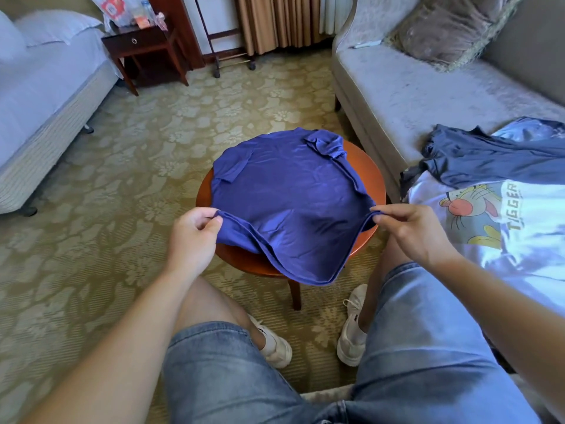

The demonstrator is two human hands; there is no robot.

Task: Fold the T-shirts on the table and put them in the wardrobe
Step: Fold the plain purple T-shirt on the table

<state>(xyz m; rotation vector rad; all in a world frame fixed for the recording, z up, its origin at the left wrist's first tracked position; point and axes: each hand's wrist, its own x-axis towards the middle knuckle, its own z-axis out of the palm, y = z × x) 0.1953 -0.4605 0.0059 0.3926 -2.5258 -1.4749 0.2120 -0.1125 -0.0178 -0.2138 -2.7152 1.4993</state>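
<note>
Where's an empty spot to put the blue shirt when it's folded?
The sofa seat is bare between the cushion and the heap of shirts. The round table shows only a thin rim around the blue shirt. The nightstand top is crowded with bags.

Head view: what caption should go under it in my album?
Folding time: left hand and right hand pinch the blue shirt spread on the round table.
</note>
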